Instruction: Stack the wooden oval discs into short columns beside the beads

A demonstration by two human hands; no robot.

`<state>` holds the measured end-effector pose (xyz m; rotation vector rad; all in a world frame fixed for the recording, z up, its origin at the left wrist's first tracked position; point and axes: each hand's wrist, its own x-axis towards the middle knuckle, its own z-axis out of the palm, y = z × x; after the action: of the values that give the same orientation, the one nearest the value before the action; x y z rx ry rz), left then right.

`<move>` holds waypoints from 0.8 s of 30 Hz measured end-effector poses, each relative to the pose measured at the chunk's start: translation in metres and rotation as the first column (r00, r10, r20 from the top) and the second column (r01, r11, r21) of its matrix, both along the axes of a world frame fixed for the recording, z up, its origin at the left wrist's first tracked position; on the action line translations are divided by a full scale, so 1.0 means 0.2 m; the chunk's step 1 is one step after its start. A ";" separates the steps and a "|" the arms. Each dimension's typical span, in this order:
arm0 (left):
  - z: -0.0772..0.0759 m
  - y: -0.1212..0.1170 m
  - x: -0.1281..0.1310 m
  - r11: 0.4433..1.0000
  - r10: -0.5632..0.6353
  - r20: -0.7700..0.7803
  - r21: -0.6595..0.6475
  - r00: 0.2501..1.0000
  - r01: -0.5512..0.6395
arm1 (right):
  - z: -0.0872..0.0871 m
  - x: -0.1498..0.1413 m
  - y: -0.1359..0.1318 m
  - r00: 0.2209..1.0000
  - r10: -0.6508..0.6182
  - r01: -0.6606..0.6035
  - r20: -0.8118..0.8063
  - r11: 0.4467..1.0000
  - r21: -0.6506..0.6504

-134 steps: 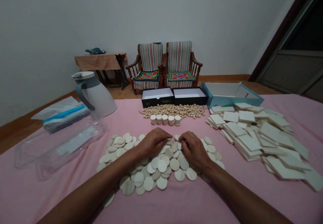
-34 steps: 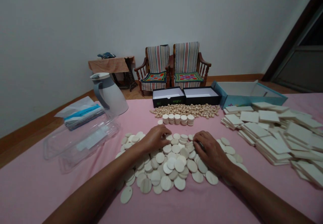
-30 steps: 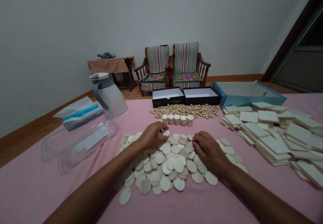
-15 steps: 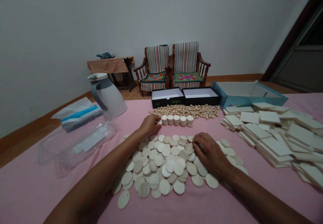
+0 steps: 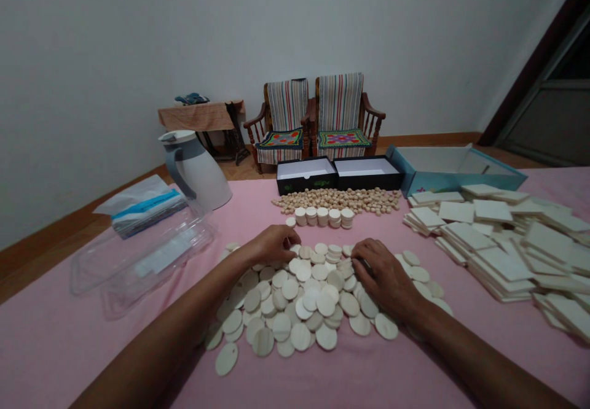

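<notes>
A heap of pale round wooden discs (image 5: 290,289) lies on the pink cloth in front of me. My left hand (image 5: 275,244) is at the heap's far left edge, thumb and index finger apart beside a disc. My right hand (image 5: 382,277) rests on the heap's right side with curled fingers; its fingertips touch discs, and what they hold, if anything, is hidden. Beyond the hands stands a row of short disc stacks (image 5: 323,217). At the row's left end a single wooden disc (image 5: 290,222) lies flat, apart from my left hand.
Small wooden beads (image 5: 338,201) spread behind the row, before two black boxes (image 5: 307,182). Square wooden tiles (image 5: 502,261) pile up at right, near a blue box (image 5: 461,182). A jug (image 5: 203,175), a tissue pack (image 5: 147,212) and clear plastic trays (image 5: 157,261) are at left.
My left hand has let go of the disc at the row's left end and come back toward me to the heap. My right hand stays nearly where it was.
</notes>
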<state>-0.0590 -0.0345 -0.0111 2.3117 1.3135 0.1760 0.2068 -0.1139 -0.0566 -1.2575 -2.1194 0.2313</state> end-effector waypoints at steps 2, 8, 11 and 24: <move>-0.01 0.01 0.02 1.000 -0.001 -0.026 0.002 1.000 0.001 | 0.00 0.00 0.00 1.000 -0.002 0.002 0.006 1.000 -0.003; -0.01 0.00 0.05 0.997 0.006 -0.094 0.075 0.996 0.001 | -0.01 0.00 0.00 1.000 0.001 -0.001 0.014 1.000 -0.011; -0.01 -0.04 0.06 0.990 0.015 -0.116 0.140 0.993 0.002 | -0.01 0.01 0.00 1.000 0.007 -0.007 0.016 1.000 -0.016; -0.04 0.15 0.00 0.882 0.324 0.114 0.323 0.939 -0.344 | -0.02 0.01 0.01 1.000 0.014 -0.014 0.020 1.000 0.000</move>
<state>-0.0597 -0.0040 -0.0185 2.3044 1.7636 0.6224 0.2093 -0.1123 -0.0602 -1.2507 -2.1459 0.2252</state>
